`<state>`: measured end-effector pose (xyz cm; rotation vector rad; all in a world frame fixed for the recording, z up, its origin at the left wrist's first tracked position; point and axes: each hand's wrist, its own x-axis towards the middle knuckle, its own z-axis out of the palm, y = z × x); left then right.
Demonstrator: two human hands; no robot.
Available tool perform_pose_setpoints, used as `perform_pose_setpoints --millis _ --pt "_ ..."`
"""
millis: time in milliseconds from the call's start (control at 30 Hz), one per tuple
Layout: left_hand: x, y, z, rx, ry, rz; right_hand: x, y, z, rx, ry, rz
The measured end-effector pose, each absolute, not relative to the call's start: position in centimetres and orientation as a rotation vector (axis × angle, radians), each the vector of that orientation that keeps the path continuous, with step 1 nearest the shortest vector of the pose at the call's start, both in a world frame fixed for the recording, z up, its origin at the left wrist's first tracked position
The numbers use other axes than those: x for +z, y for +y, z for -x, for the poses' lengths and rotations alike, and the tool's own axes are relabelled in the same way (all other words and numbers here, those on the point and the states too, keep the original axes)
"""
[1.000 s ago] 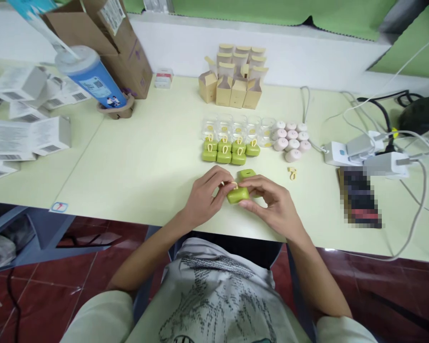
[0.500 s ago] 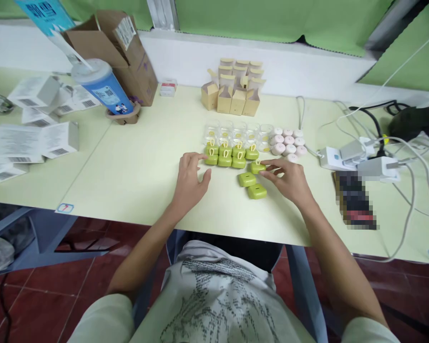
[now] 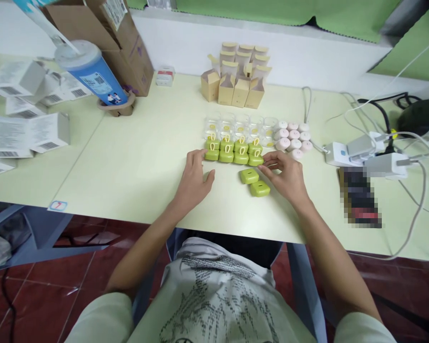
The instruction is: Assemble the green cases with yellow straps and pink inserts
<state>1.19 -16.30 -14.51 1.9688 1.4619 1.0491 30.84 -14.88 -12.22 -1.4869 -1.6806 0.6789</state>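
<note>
Small glossy green cases (image 3: 227, 156), each with a cream loop on top, stand in two close rows on the table. At the left end of the front row, the index fingertip of my left hand (image 3: 193, 178) is against a case; its thumb is spread away and it holds nothing. My right hand (image 3: 288, 176) has thumb and index finger on the right side of the front row's last green case (image 3: 255, 159). Two green cases without loops, one (image 3: 249, 176) behind the other (image 3: 260, 188), lie nearer me.
Clear plastic cups (image 3: 241, 126) line up behind the cases, beside round pale pink pieces (image 3: 293, 136). Open tan boxes (image 3: 234, 90) stand by the wall. A power strip (image 3: 338, 157) with cables and a pixelated item (image 3: 359, 195) are right; white boxes (image 3: 48, 131) and a blue cup (image 3: 96, 76) left.
My right hand has moved the looped green case back and left, against the end of the front row. My left hand stays at the row's left end. The view has shifted slightly.
</note>
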Motion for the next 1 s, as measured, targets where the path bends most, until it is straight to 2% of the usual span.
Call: perform_pose_setpoints --millis 267,367,500,667,833,1000 --pt "-12.9 -17.6 -1.8 1.11 1.495 -2.163 -7.8 -17.6 -36.2 0.443 -1.522 1.588" --pt "-12.0 -18.8 -3.7 0.974 1.159 -2.388 -7.1 -19.3 -39.7 0.272 -1.495 1.817" --pt "-12.1 -19.7 -6.6 0.693 0.816 -2.732 -9.3 -19.5 -40.1 0.343 -1.854 1.875" --pt "-13.1 -19.8 -6.9 0.466 1.007 -2.902 -11.3 -18.5 -38.5 0.252 -2.014 2.048" --pt "-13.4 -19.5 -5.5 0.504 1.195 -2.867 -10.5 -18.9 -39.0 0.343 -1.993 1.903" --pt "-13.3 -19.4 -5.2 0.545 1.178 -2.779 -10.0 -19.1 -38.7 0.423 -1.93 1.886"
